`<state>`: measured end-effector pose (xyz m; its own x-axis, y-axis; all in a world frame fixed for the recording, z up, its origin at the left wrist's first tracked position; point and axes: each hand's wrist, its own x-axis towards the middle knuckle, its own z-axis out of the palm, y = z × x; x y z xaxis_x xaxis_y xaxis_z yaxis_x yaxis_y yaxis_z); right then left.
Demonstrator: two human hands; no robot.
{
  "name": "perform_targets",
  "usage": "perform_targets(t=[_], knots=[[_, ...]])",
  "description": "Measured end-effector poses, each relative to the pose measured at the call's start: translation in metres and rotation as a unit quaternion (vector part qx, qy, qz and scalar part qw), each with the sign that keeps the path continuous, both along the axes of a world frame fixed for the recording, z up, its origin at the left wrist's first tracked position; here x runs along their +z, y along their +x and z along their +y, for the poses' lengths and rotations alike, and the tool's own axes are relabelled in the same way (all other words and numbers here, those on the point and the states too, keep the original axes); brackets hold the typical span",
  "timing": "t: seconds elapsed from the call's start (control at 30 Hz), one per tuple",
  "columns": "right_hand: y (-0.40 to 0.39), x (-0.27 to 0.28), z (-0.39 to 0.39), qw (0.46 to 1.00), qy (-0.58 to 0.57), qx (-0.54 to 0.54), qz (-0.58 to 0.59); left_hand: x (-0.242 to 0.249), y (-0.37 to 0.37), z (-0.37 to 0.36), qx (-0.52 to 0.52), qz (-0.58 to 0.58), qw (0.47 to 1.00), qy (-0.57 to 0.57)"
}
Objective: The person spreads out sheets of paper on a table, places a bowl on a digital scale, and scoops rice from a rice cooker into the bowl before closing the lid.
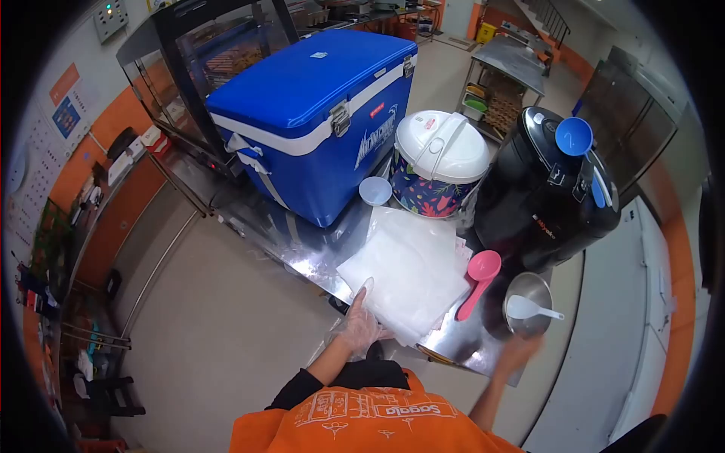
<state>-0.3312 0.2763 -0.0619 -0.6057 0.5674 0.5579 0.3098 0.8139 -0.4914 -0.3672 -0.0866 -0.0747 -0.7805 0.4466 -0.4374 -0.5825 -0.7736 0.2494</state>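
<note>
My left hand (356,326), in a clear plastic glove, grips the near left edge of a stack of white paper sheets (408,264). Its thumb lies on top, and the other fingers are mostly hidden at the paper's edge. Blurred by motion, my right hand (519,352) is just below a steel bowl (534,283); its fingers cannot be made out. A white rice paddle (532,309) rests across that bowl. Between the paper and the bowl lies a pink scoop (483,266).
A blue cooler box (302,166), a small pale blue cup (375,191), a floral container with a white lid (440,158) and a black rice cooker (540,189) stand on the steel table (302,257). A blue ladle (574,137) is on the cooker. A glass display case (219,60) stands behind.
</note>
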Motion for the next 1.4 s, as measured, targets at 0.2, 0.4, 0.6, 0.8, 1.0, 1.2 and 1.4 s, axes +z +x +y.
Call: perform_targets(t=[0.2,0.4,0.6,0.8,1.0,1.2,1.4], knots=[[0.009,-0.024,-0.210,0.929,-0.078,0.283,-0.224,-0.004,0.055,-0.068,-0.037,-0.022,0.998,0.048],[-0.028,-0.081,-0.203,0.936,-0.052,0.315,-0.150,-0.064,0.203,-0.196,0.147,-0.050,0.978,-0.137],[-0.092,-0.017,-0.202,0.975,-0.019,0.198,-0.097,-0.065,0.338,-0.275,0.330,-0.192,0.896,-0.227],[-0.212,-0.012,-0.297,0.915,-0.050,0.369,-0.155,-0.054,0.304,-0.269,0.465,-0.146,0.843,-0.229],[-0.317,-0.091,-0.337,0.887,-0.110,0.449,-0.004,-0.060,0.266,-0.230,0.502,-0.109,0.833,-0.206],[-0.305,-0.132,-0.314,0.895,-0.088,0.433,0.069,-0.221,0.362,-0.158,0.409,-0.417,0.770,-0.257],[-0.238,-0.045,-0.330,0.933,0.058,0.330,-0.130,-0.213,0.455,-0.067,0.229,-0.584,0.719,-0.300]])
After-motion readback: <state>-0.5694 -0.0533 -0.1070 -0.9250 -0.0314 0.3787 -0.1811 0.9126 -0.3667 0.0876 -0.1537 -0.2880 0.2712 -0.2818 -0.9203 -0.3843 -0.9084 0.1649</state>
